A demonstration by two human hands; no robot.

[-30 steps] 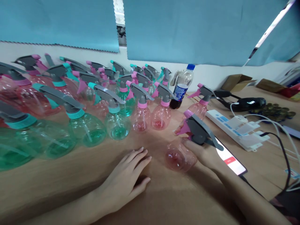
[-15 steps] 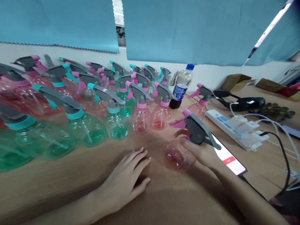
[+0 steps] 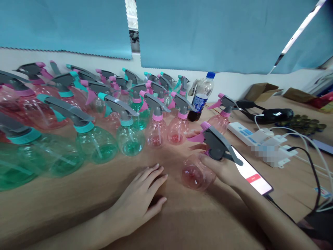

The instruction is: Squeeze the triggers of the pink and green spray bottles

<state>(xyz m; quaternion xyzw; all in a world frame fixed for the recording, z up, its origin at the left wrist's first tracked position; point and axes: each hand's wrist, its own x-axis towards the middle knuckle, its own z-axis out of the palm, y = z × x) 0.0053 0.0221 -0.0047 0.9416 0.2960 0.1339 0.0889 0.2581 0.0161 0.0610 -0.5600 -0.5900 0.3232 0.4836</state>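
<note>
Nearest us, our left hand [image 3: 142,196] lies palm down on the tabletop, fingers loosely spread and gripping nothing. To its right, our right hand [image 3: 223,168] is wrapped around the neck of a pink spray bottle [image 3: 195,175], with fingers up by its pink trigger. We hold this bottle tilted, its rounded base turned towards us and its grey head leaning to the right; we cannot tell whether there is liquid in it.

On the left, the large green spray bottles [image 3: 97,144] stand upright, pale tubes running down inside to a darker green patch at the bottom. A smaller green bottle [image 3: 131,140] comes next, then two clear pink bottles [image 3: 157,133] side by side, with deeper pink at their bases. Behind them, more pink and green bottles crowd together, their contents hard to make out. Beyond our right hand, another pink bottle [image 3: 218,121] stands apart from the crowd. Farther back, a blue-capped soda bottle [image 3: 200,102] shows dark liquid below its label.

The wooden table [image 3: 177,225] also carries a lit phone [image 3: 264,187] beside our right wrist, a white power strip [image 3: 241,132] with cables, a black device [image 3: 277,115] and a brown box [image 3: 262,91]. Blue sheets [image 3: 221,34] with zigzag edges hang across the white wall [image 3: 234,83].
</note>
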